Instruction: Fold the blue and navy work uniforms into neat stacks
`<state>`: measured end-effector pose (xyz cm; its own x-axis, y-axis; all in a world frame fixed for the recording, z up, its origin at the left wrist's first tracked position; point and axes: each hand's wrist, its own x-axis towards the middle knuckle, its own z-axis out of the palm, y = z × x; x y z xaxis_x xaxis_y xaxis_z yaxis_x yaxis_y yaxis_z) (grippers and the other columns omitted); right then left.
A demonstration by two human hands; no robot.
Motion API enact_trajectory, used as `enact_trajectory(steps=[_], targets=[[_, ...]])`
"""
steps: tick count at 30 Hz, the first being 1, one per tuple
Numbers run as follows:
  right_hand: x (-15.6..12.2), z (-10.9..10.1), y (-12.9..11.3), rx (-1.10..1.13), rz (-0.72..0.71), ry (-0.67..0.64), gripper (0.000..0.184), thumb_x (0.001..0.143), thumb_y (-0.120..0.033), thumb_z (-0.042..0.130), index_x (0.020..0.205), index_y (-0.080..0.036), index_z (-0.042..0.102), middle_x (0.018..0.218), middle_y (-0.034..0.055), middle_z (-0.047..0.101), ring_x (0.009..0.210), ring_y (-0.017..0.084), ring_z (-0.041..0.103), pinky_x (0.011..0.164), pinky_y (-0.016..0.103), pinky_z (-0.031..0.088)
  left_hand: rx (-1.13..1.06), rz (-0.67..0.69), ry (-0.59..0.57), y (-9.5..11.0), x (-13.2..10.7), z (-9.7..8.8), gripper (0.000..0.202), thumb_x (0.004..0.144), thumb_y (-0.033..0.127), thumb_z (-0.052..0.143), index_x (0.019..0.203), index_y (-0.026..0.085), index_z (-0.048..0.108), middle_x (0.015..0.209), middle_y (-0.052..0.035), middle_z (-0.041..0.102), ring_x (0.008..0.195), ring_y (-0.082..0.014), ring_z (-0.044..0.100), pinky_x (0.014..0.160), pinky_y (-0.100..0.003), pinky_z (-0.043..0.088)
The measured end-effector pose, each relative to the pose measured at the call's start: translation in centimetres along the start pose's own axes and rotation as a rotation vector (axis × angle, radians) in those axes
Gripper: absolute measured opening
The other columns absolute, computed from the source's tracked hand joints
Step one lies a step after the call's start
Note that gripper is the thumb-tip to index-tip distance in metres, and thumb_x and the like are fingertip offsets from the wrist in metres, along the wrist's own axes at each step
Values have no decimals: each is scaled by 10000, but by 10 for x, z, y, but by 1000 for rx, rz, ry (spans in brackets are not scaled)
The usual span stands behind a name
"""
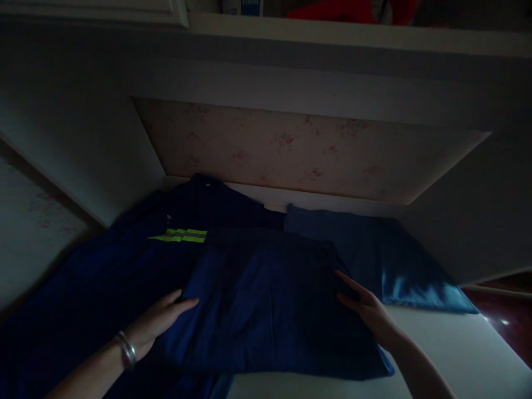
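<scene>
A dark navy folded garment (266,310) lies spread in front of me, its exact kind hard to make out in the dim light. At its left edge, my left hand (160,318) grips the cloth, some fingers hidden by the fabric; a silver bracelet circles that wrist. My right hand (368,313) is closed on the opposite edge, thumb and a finger showing on top. Behind and to the left is a navy work jacket (166,208) with a yellow-green and grey reflective strip (178,235). The folded garment partly covers it.
Blue satiny cushions or folded cloth (415,277) lie at the right rear on a pale surface (453,338). A floral panel (286,144) closes the back. Overhead runs a shelf edge (353,39) with a red item (341,11) on it. Side panels flank the space.
</scene>
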<state>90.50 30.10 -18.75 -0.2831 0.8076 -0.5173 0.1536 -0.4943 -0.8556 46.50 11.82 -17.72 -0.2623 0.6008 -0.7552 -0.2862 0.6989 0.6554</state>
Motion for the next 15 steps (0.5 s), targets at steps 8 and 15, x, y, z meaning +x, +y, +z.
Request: enact_trajectory(steps=[8, 15], targets=[[-19, -25, 4, 47, 118, 26, 923, 722, -342, 780, 1504, -360, 291, 1331, 49, 609, 1097, 303, 649, 909, 457, 575, -132, -178, -335, 5, 16, 35, 478, 686, 577, 724, 923, 163, 736, 973, -117, 766, 999, -289, 704, 918, -382, 549], [11, -44, -34, 10, -56, 101, 876, 670, -264, 800, 1450, -346, 409, 1355, 24, 595, 1120, 273, 641, 893, 391, 579, -59, 109, -114, 50, 40, 97, 382, 619, 353, 796, 946, 169, 729, 923, -86, 775, 949, -308, 716, 870, -427, 574]])
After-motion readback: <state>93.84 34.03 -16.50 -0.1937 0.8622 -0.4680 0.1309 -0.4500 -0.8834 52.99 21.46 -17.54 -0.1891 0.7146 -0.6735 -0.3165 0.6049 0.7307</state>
